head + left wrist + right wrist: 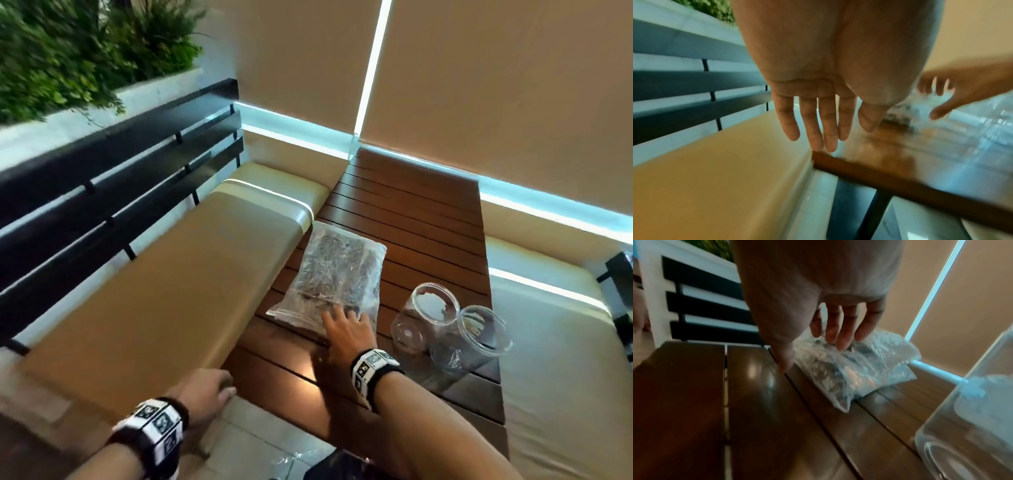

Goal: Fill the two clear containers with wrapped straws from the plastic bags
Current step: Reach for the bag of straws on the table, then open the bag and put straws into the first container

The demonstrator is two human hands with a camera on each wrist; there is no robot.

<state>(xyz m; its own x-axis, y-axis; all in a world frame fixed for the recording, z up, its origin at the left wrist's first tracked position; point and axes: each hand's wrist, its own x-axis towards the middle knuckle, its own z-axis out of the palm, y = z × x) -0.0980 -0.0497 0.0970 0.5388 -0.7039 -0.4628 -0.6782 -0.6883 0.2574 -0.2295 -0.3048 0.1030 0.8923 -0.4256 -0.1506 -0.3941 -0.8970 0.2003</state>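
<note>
Wrapped straws fill a clear, crinkled plastic bag [334, 277] that we see lying flat on the dark brown slatted wooden worktop [421, 219], toward its left edge. Our right hand [344, 330] reaches over the near end of this bag with the fingers [840, 331] spread and fairly straight; in the right wrist view the fingertips come down onto the plastic, but we cannot tell whether they press it or only brush it, and nothing is gripped. Just to the right of that hand stand two clear round plastic containers [435, 305], side by side and touching or nearly so, both with open mouths; the nearer one [479, 334] sits close to the worktop's right edge. What lies inside them is too blurred for us to name.

Our left hand [205, 394] hangs released at the worktop's near left corner, fingers [807, 120] straight and slightly apart, holding nothing. Both wrists carry black bands with white patterned markers. A tan cushioned seat [161, 301] runs along the left, backed by black horizontal rails [113, 178] and green foliage [78, 51].
</note>
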